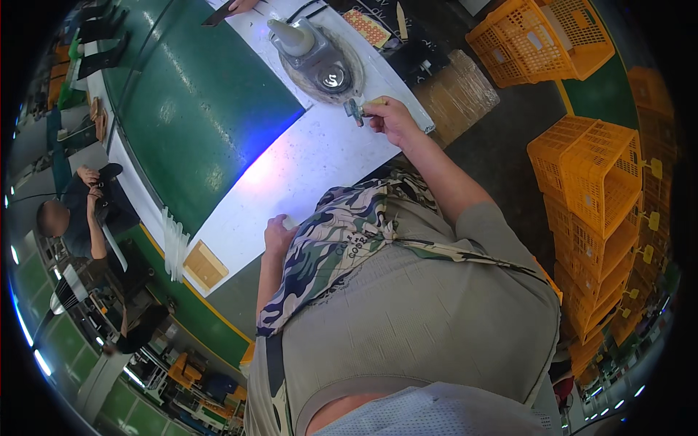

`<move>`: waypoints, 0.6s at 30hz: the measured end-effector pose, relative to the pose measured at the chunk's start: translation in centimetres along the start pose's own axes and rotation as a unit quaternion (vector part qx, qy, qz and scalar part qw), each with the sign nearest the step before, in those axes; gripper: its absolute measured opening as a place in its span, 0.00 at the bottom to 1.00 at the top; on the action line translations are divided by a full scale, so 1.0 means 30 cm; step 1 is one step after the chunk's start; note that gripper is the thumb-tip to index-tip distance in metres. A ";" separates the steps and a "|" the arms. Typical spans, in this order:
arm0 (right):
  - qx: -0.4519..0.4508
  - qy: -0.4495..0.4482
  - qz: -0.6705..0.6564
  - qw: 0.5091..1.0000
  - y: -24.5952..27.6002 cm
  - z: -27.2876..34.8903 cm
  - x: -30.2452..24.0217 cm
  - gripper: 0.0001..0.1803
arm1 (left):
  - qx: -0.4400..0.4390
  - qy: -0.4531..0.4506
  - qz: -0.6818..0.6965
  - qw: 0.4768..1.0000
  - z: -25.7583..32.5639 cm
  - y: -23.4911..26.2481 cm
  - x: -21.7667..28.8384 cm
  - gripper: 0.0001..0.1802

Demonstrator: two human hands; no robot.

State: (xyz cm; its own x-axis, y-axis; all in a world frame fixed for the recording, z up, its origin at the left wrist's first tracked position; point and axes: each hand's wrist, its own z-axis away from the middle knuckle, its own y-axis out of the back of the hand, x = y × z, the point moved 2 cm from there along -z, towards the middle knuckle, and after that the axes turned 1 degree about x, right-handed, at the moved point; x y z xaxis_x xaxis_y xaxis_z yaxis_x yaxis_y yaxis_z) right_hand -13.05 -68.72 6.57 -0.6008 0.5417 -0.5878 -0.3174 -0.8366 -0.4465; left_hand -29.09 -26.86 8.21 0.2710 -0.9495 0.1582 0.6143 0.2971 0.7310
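Observation:
My right hand (392, 120) reaches over the far right part of the white worktop (291, 171). Its thumb and fingers pinch a small grey piece (353, 110) with a short projecting end; its exact kind is too small to make out. Just beyond stands a grey pot-like container (333, 73) with a pale, cone-shaped nozzle (289, 38), set on a stained round base. My left hand (276, 235) is at the worktop's near edge beside my camouflage apron (327, 247). Its fingers look curled, and whatever they may hold is hidden.
A green surface (196, 87) lies left of the worktop. Orange crates (592, 174) are stacked at right, with others (538, 43) at far right. A wooden block (206, 264) and clear strips (174, 247) sit at the left end. Another person's hand (242, 6) shows at the top.

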 end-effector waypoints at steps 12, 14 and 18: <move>0.008 0.005 0.003 1.000 0.012 -0.079 -0.074 0.07 | 0.038 0.012 0.041 0.998 0.042 -0.019 0.035 0.37; 0.006 -0.002 -0.008 1.000 0.002 -0.096 -0.079 0.07 | 0.045 0.011 0.049 0.998 0.043 -0.028 0.034 0.37; -0.057 0.016 -0.007 0.998 -0.028 -0.125 -0.074 0.06 | 0.050 -0.004 0.056 0.997 0.035 -0.137 -0.025 0.36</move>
State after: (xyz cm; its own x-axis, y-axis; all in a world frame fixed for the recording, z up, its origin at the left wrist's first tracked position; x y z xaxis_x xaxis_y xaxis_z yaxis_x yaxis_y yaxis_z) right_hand -8.69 -68.91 5.71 -0.5719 0.5578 -0.6015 -0.2401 -0.8150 -0.5274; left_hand -32.59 -27.46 5.77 0.3279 -0.9115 0.2485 0.5029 0.3910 0.7708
